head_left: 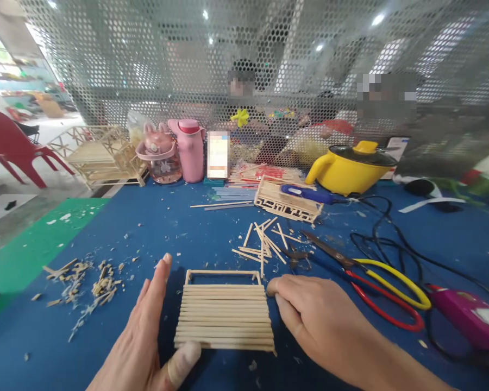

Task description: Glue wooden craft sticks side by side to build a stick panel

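Observation:
A small panel of thin wooden sticks [224, 317], laid side by side with an open frame along its far edge, lies on the blue table. At the panel's left is my left hand [146, 326], fingers stretched out together. Its thumb has a whitish covering and rests at the panel's near left corner. My right hand [313, 309] is closed at the far right corner, fingertips curled under the index finger. Whatever they may hold is hidden. Loose cut sticks [264, 241] are scattered just beyond the panel.
Red-and-yellow-handled scissors [385, 288] and a magenta tool [468, 315] lie at right. Behind are a stick-built piece [287, 201] under a blue glue gun [309, 193], a yellow pot [350, 168], a pink flask [191, 152] and black cords [399, 244]. Stick scraps [85, 282] lie left.

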Available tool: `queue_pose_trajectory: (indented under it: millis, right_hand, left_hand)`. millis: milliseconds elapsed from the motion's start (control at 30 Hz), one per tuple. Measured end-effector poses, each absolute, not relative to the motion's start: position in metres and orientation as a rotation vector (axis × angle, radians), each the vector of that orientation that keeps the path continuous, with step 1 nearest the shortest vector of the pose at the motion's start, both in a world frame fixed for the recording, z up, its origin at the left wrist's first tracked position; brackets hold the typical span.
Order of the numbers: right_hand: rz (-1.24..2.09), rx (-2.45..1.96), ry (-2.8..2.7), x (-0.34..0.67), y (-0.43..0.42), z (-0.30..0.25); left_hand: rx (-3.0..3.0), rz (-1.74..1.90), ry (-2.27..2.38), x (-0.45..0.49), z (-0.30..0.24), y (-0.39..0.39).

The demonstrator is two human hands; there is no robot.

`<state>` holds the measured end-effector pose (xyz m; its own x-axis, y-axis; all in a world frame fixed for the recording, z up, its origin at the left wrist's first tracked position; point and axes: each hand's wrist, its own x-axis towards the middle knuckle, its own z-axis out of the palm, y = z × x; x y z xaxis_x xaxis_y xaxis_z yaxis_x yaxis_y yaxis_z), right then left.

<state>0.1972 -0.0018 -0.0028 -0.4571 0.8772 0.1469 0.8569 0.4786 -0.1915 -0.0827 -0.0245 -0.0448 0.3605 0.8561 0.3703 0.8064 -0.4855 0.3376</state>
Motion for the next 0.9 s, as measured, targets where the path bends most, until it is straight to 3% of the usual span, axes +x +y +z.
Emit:
queue_pose_trajectory:
  millis: [167,267,633,900]
  right_hand:
    - [-0.406,-1.311,-2.458,0.193,-0.005,-0.025]
    - [-0.532,-1.292,-2.473,0.192,-0.007,-0.03]
    - [-0.265,-1.44,-2.563,0.186,-0.012,-0.027]
    - [-0.313,-1.333,-2.478,0.189,-0.008,-0.026]
  left_hand:
    - [2.304,0.748,1.39,-0.084,-0.064,-0.027]
    - [2.314,0.743,1.372,-0.078,-0.065,-0.027]
    - [2.34,0.806,1.415,-0.074,-0.065,-0.029]
    - [2.363,0.777,1.458,-0.076,-0.068,-0.032]
